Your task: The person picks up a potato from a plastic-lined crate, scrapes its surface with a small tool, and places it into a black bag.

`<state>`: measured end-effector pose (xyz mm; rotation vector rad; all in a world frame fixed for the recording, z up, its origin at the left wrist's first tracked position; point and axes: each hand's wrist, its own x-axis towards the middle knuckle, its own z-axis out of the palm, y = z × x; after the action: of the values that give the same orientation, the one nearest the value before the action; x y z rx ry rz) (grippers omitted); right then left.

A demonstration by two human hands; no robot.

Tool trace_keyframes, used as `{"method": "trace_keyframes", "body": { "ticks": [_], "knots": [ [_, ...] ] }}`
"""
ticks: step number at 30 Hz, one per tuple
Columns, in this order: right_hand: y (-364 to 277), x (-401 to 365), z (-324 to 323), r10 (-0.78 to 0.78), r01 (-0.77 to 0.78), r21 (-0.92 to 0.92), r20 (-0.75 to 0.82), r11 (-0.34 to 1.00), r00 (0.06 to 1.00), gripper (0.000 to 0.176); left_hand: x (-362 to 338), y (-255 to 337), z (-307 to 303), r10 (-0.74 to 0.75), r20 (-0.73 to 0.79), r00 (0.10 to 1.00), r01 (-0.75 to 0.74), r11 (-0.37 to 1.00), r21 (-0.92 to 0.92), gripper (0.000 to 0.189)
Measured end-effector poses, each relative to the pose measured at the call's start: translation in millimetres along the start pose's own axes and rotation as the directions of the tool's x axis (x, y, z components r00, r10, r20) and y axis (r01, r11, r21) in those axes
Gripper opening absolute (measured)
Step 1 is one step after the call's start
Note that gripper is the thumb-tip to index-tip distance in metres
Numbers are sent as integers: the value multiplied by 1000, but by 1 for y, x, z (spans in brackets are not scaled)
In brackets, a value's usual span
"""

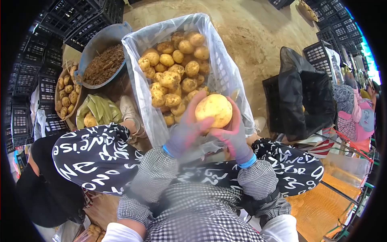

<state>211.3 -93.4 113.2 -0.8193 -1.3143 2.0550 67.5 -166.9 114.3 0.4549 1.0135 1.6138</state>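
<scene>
A large pale-yellow potato [213, 111] is held up between my two gloved hands, above the near side of a plastic-lined crate [139, 92]. My left hand [185, 127], slightly blurred, grips its left side with thumb and fingers. From the right, my right hand [234, 131] curls round it, fingers behind and thumb below. Both gloves are grey and pink. Beneath and beyond lie several soil-marked potatoes [171, 80] heaped inside the clear liner. The part of the heap under my hands is hidden.
Left of the crate stands a blue tub [86, 60] of brown debris, near a basket of potatoes [66, 94] and a green bag [102, 107]. A black-lined crate [296, 101] is on the right. Black crates [86, 20] are stacked at upper left. Another person [354, 109] is at far right.
</scene>
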Motion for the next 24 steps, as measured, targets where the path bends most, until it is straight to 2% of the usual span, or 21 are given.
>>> {"method": "trace_keyframes", "body": {
  "ticks": [1,4,8,11,14,17,19,22,23,24],
  "knots": [
    [1,1,-1,-66,66,-23,-2,998,998,101,0,0,-2,-29,52,998,27,999,24,82],
    [-7,-1,0,70,-70,60,3,996,998,111,2,0,-10,-43,135,990,39,999,34,91],
    [-11,1,3,91,-91,27,19,995,996,111,2,-2,-13,-20,158,987,14,999,39,96],
    [-5,2,-2,92,-92,8,25,996,995,110,0,0,-12,19,132,991,-32,995,98,86],
    [-6,2,-4,119,-120,26,20,992,993,106,4,-20,-27,126,180,975,-163,965,205,71],
    [-8,-3,-6,163,-164,-1,-30,987,986,98,1,-18,-24,68,219,973,-121,964,238,57],
    [-9,-5,-10,195,-200,-58,-76,978,978,89,2,-17,-21,117,270,956,-188,949,253,53],
    [-23,11,-37,9,-17,-34,-207,999,978,70,14,-14,-20,177,186,966,-221,943,250,46],
    [-38,22,-53,-53,71,58,-273,996,960,64,18,-14,-21,187,132,973,-215,947,240,44],
    [-59,36,-72,-108,165,139,-345,976,932,59,23,-18,-28,126,46,991,-134,944,302,43]
  ]
}}
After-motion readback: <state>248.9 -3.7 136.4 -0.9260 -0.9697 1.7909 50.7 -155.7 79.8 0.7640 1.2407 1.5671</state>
